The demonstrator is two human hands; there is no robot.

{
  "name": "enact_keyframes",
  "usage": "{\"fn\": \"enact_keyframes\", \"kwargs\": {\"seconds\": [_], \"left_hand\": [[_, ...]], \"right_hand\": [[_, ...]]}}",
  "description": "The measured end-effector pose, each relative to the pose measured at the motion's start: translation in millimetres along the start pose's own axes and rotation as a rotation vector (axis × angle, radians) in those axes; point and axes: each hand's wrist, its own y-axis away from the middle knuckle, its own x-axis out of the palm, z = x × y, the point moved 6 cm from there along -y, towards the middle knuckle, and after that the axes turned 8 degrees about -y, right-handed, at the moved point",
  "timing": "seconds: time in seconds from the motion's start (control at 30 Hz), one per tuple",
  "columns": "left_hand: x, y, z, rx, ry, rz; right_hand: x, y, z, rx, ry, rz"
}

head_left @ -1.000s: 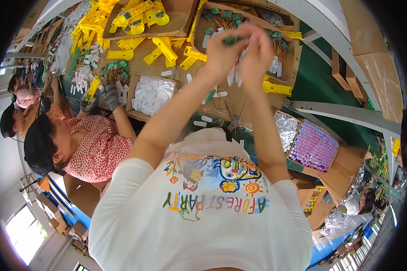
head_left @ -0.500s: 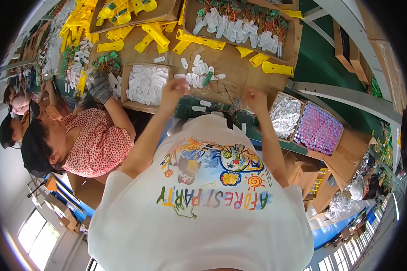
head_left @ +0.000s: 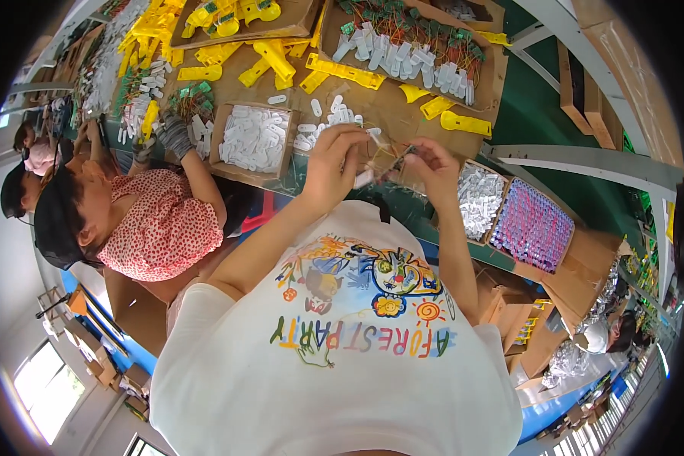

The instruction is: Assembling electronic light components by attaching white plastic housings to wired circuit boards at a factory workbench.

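My left hand is closed in front of my chest, its fingers bent round a small white plastic piece with thin wires at it. Opposite it, my right hand pinches the other end of the thin red and yellow wires, near a small dark part that I cannot make out. The wires span the gap between both hands. Just beyond my left hand lies a loose group of white oval plastic pieces on the cardboard-covered table.
Left of my hands stands a carton of white pieces; on the right are boxes of silvery parts and purple-pink cylinders. Farther back lie yellow plastic housings and a carton of wired white parts. A gloved co-worker works at the left.
My hands have come closer together and nearer my body. Wires and a white piece now show between them. The green board near the loose white pieces no longer shows there.
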Motion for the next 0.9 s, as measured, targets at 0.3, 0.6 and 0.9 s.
{"fn": "enact_keyframes", "kwargs": {"seconds": [0.3,0.6,0.9], "left_hand": [[-52.0,0.9,-95.6,0.545,-0.097,-0.363],[-5.0,-16.7,-58.6,-0.179,0.403,0.387],[4.3,-39.2,-52.7,0.398,0.103,0.247]], "right_hand": [[29.6,-19.2,70.8,-0.051,0.058,-0.054],[26.4,-21.1,76.7,-0.206,-0.052,-0.153],[34.3,-20.1,79.6,-0.213,-0.074,0.125]]}}
